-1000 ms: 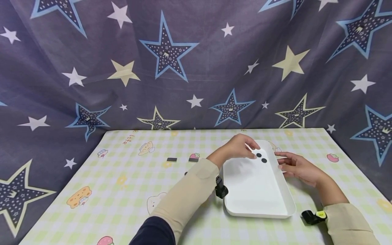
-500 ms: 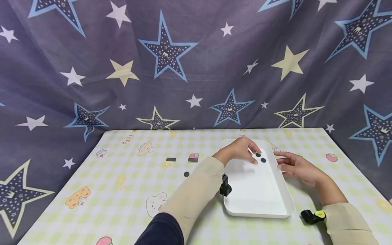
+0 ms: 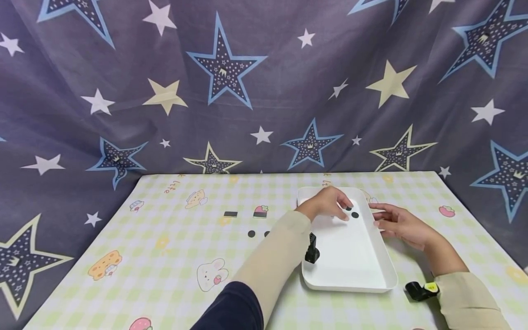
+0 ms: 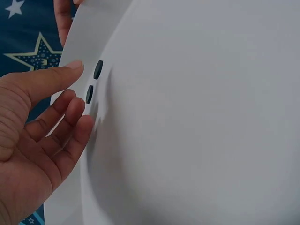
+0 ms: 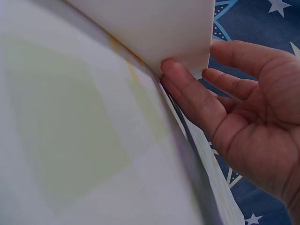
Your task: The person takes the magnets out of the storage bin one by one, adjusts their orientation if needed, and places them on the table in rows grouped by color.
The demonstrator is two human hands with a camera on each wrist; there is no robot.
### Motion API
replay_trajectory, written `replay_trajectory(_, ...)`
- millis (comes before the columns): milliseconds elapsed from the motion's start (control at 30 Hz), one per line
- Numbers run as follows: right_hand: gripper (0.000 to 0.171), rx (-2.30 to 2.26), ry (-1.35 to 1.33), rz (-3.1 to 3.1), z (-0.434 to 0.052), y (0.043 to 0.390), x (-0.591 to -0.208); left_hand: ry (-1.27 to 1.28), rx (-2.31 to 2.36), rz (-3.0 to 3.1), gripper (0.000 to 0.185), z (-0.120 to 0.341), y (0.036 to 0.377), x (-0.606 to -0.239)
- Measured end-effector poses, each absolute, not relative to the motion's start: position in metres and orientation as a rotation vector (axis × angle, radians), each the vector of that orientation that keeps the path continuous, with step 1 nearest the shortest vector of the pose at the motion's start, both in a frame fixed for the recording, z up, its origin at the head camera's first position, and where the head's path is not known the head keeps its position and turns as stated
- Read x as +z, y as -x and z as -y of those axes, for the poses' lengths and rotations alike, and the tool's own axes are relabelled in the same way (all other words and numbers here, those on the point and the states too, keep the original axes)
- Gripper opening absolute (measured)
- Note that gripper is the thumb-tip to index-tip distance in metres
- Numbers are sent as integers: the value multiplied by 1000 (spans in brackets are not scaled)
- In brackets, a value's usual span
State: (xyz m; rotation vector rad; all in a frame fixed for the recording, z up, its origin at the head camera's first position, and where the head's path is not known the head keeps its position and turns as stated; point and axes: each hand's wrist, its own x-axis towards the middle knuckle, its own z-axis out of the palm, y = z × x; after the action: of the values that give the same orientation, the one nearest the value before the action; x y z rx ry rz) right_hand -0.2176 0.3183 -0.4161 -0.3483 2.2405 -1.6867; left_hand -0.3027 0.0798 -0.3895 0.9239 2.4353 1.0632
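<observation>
Hovering left hand (image 3: 327, 201) | smooth white tray (image 3: 346, 270) | flat round black discs (image 3: 355, 215)

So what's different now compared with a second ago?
The left hand has drawn slightly back over the shallow white plastic tray, its forearm swinging right and uncovering two small black discs on the checked cloth. The two black discs in the tray, the tray itself and the right hand at its edge stayed put.
</observation>
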Motion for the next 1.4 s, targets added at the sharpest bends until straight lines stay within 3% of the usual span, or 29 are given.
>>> replay_trajectory(967, 65, -1724, 375, -2222, -317, 217, -416, -834, 873, -2699, 33, -106, 295, -417)
replay_trajectory(1400, 66, -1719, 378, -2221, -317, 217, -416, -878, 793, -2705, 8, -105, 291, -415)
